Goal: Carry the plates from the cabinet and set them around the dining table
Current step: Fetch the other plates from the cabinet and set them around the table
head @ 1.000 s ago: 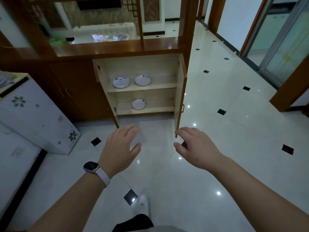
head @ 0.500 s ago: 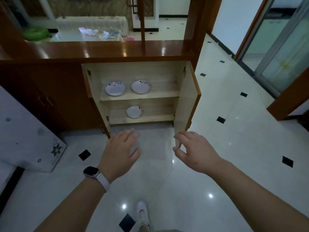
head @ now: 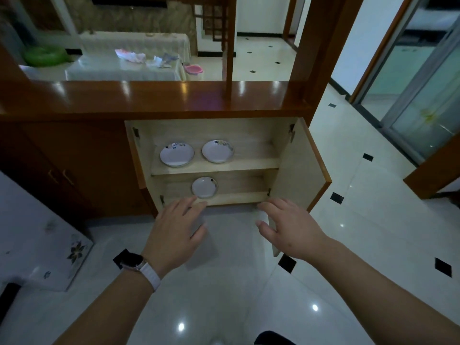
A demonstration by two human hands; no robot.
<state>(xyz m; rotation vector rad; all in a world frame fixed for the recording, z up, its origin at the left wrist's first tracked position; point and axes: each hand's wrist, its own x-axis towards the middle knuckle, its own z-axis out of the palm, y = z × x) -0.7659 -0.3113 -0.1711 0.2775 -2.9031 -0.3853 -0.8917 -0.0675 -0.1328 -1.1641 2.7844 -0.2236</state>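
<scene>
Glossy white floor tiles (head: 224, 290) with black insets run under both arms. The left hand (head: 174, 235) and right hand (head: 291, 230) are much closer to the open cabinet (head: 214, 130) than a second ago, fingers (head: 189, 202) loosely spread and holding nothing. Just beyond the left fingers, on the lower shelf (head: 236, 196), lies the small plate (head: 204, 187). Farther beyond, on the upper shelf (head: 249, 164), the upper-left plate (head: 177, 154) and upper-right plate (head: 217, 151) sit side by side, apart. With the approach closed, I judge the first pick-up is next; no plate has left yet.
</scene>
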